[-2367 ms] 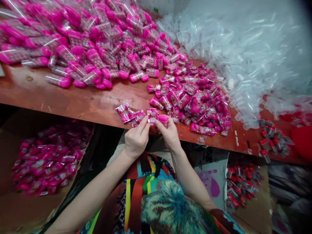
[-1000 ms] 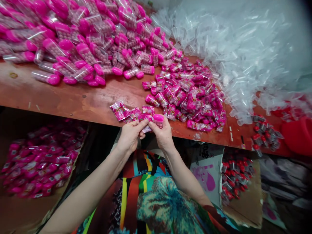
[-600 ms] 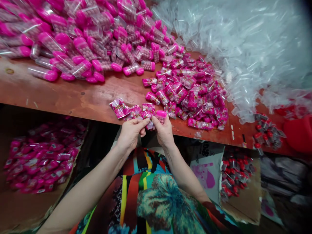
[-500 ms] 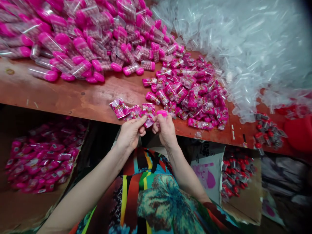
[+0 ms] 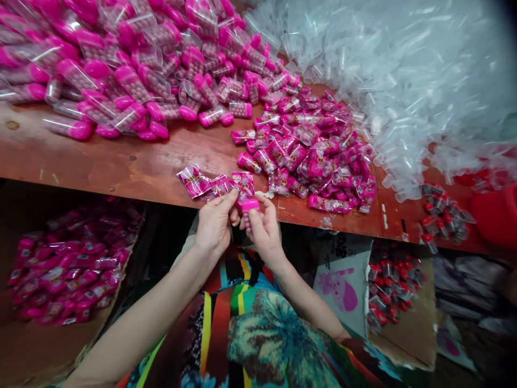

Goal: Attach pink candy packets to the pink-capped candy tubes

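Near the table's front edge my left hand (image 5: 215,223) is closed, its thumb and fingers pinching a printed pink wrapper sleeve, partly hidden by the fingers. My right hand (image 5: 264,229) is closed around a small clear candy tube (image 5: 250,206) with a bright pink cap and pink balls inside. The tube's cap end meets the sleeve, and I cannot tell whether it is inside it. Just beyond the fingers lie more flat pink wrappers (image 5: 194,181) on the wood. To their right is a heap of pink wrapped tubes (image 5: 311,153).
Unwrapped pink-capped tubes (image 5: 133,83) are piled at the back left of the wooden table (image 5: 133,167). Empty clear tubes (image 5: 404,81) cover the back right. A red container (image 5: 496,215) stands at right. Below are boxes of wrapped tubes (image 5: 72,269) and red-capped tubes (image 5: 393,291).
My right hand has brought the pink-capped tube down and left, against the wrapper sleeve in my left hand. The tube has tilted so more of its cap and balls show.
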A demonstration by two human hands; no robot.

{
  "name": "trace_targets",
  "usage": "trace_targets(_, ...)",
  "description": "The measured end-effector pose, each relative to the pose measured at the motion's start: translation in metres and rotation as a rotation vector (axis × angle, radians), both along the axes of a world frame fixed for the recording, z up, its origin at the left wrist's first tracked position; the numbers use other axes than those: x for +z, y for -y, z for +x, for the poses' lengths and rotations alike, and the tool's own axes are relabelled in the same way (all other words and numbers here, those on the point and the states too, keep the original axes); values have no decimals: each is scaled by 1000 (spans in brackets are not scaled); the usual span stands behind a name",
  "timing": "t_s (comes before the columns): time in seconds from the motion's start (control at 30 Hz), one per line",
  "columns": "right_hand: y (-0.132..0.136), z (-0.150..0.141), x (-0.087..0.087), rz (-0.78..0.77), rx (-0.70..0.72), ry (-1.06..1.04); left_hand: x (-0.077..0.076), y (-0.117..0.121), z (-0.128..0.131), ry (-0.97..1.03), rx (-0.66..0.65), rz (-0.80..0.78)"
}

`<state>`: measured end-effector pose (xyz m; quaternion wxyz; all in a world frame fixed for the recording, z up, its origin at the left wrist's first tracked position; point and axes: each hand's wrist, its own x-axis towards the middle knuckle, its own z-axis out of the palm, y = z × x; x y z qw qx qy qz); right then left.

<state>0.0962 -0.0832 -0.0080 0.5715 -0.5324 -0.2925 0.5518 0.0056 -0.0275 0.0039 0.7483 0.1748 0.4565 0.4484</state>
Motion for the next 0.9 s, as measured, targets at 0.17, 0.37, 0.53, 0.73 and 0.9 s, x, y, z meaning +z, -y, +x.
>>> trace_targets(0.17,-3,7,3,-52,24,-152,0,2,-2,20,-74,13)
trace_targets(0.37,-6,16,2,-97,173,-229,-4,0,-7,67,-205,30)
trace_targets(0.53,-3,14,-7,10,100,103,-7,-2,-9,171,-293,-29)
trace_targets(0.73,1,19,-9,4,93,176,-9,-2,-10,228,-332,-87)
trace_targets(0.9,-4,18,-5,-4,79,123,-12,3,-8,233,-366,-93)
